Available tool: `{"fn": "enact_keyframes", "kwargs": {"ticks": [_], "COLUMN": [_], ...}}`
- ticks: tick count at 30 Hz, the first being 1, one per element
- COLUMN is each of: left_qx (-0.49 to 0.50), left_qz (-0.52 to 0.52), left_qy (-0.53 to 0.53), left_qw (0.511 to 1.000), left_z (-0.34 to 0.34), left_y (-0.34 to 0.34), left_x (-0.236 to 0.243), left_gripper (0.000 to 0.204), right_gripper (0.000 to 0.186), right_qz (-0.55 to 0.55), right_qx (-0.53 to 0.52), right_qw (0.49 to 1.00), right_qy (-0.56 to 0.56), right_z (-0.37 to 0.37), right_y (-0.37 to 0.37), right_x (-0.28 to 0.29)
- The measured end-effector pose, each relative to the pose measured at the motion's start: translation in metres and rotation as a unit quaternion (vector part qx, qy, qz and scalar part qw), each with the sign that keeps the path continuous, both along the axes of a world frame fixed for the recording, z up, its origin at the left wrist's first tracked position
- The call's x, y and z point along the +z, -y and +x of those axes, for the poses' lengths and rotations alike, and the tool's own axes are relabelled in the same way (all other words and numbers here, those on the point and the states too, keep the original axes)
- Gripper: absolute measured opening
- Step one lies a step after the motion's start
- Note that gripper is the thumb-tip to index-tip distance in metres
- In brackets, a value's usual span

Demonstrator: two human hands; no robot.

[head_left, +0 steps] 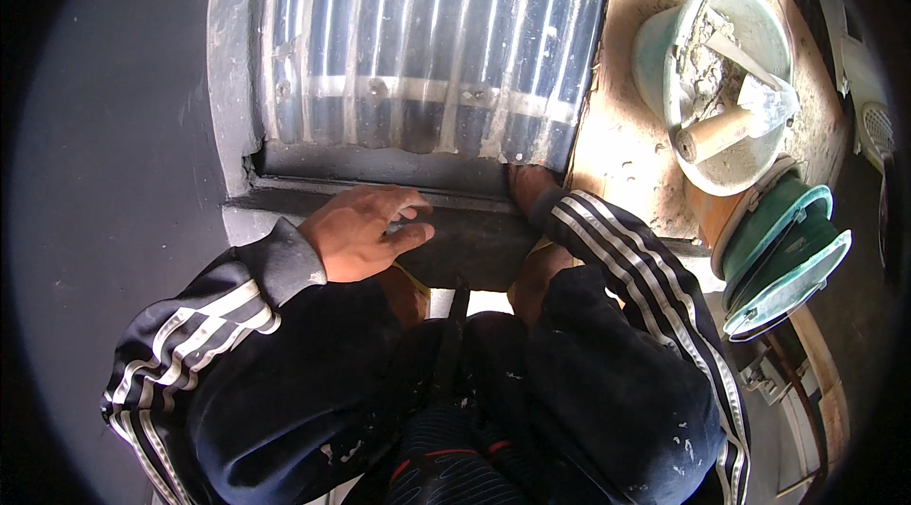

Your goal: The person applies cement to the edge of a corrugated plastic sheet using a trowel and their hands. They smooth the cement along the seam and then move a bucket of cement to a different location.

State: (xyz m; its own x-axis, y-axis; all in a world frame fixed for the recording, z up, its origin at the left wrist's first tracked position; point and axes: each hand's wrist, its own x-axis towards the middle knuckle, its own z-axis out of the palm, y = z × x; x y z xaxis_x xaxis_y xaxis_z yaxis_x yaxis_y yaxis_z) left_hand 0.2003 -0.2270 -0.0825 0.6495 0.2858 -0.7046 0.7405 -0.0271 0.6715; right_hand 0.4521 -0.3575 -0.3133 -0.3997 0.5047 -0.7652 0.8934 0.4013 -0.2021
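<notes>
My left hand [365, 232] hovers over a dark ledge [465, 244], its fingers loosely bent and apart with nothing visible between them. My right hand [531, 189] reaches under the lower right corner of a corrugated metal sheet [427, 40], so its fingers are hidden. The sheet has a pale band across it and sits within a grey rendered frame [230, 59], with a dark gap along its lower edge.
At right on a speckled board [631, 125] stands a pale green bucket [655, 59] with mortar and wooden-handled tools. Stacked green buckets [788, 258] lie lower right, near some timber [821, 382]. A dark grey wall or floor [104, 173] fills the left. My knees flank the ledge.
</notes>
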Motion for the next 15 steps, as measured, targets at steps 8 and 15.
{"fn": "enact_keyframes", "kwargs": {"ticks": [8,15], "left_qx": [0.000,0.003], "left_qz": [-0.015,-0.006], "left_qy": [-0.019,-0.013], "left_qw": [1.000,1.000], "left_z": [0.004,0.001], "left_y": [-0.002,0.000], "left_x": [0.005,0.003], "left_gripper": [0.043,0.042], "right_gripper": [0.028,0.035], "right_qz": [-0.054,-0.032], "right_qx": [-0.257,-0.244], "right_qw": [0.961,0.967], "right_qy": [-0.092,-0.066], "right_z": [-0.004,-0.010], "right_y": [0.001,0.001], "right_x": [-0.016,-0.008]}}
